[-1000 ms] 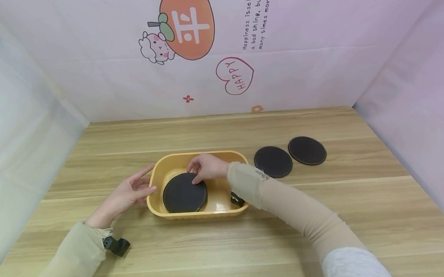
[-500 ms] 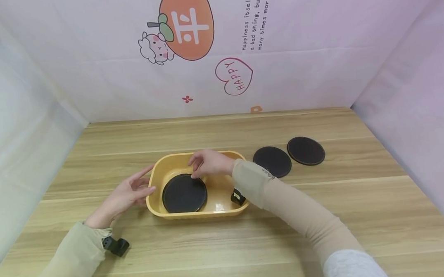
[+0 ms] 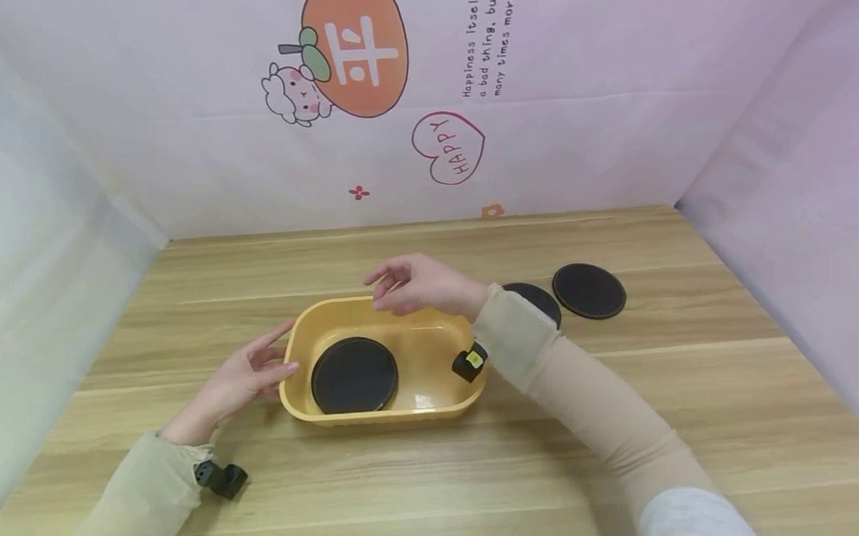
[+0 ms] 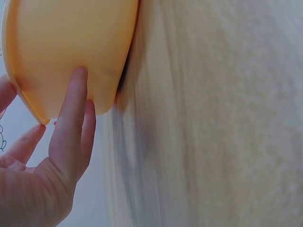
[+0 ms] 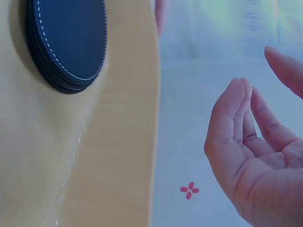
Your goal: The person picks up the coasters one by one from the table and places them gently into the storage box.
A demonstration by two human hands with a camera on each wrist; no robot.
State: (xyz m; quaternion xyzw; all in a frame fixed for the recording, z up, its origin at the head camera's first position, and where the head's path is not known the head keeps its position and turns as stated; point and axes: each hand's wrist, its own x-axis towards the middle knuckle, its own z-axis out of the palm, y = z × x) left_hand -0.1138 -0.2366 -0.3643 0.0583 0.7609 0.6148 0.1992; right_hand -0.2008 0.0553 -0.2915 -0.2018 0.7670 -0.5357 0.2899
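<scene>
A yellow plastic bin (image 3: 436,413) stands on the table. Inside its left half lies a stack of round black coasters (image 3: 355,375); the right wrist view shows several layers with pale stitching on the top coaster (image 5: 71,38). My left hand (image 3: 250,376) holds the bin's left end, thumb over the rim and fingers along the outer wall (image 4: 57,52). My right hand (image 3: 423,284) is raised above the bin's far rim, fingers loosely bent and nothing between them. Two more black coasters, a nearer one (image 3: 535,299) partly behind the right sleeve and a farther one (image 3: 589,291), lie to the right.
The wood-grain table (image 3: 439,483) reaches a white printed cloth (image 3: 201,150) at the back, with cloth sides left and right. A small black camera (image 3: 470,362) on the right wrist overlaps the bin's right end.
My right hand has let go of the coaster in the bin and moved up and away toward the far rim. The left hand keeps its place on the bin.
</scene>
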